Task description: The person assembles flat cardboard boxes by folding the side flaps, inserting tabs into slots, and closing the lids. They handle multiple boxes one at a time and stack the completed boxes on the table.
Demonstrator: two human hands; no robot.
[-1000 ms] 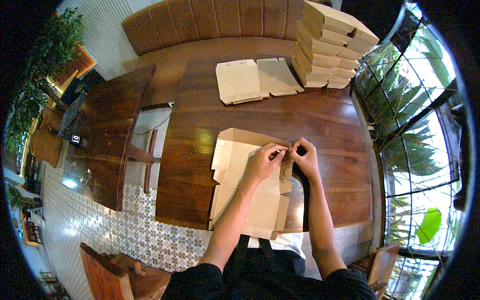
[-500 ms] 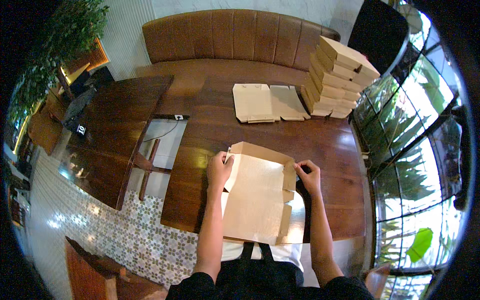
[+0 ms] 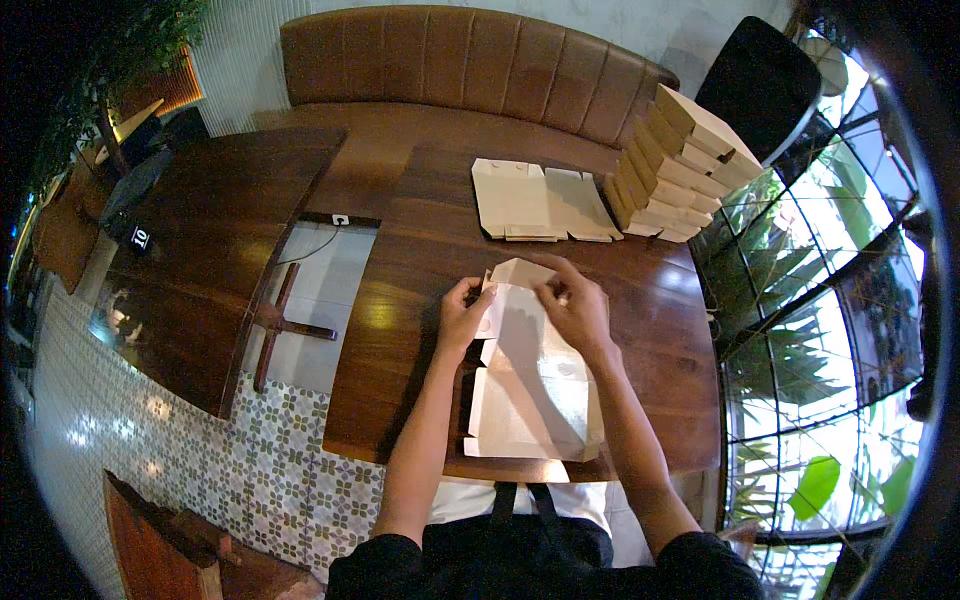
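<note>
A partly folded cardboard box point(image 3: 535, 400) lies open in front of me, near the table's front edge. Its inside is pale and glossy, and notched flaps stick out along its left side. My left hand point(image 3: 462, 318) is closed on the far left side flap, thumb toward the inside. My right hand point(image 3: 578, 310) reaches over the far right part of the box, its fingers bent and closed at the far flap point(image 3: 522, 271). That hand and forearm hide most of the box's right edge.
Beyond the box, flat unfolded cardboard point(image 3: 545, 203) lies on the wooden table point(image 3: 400, 330). A tall stack of folded boxes point(image 3: 668, 175) stands at the back right, beside the window. Behind is a brown bench seat point(image 3: 460, 60); a second table point(image 3: 220, 240) stands left across a gap.
My right hand has moved left and inward from the box's right side to its far flap. The box sits slightly farther away and right, with its left flaps now showing. My left hand has kept its hold.
</note>
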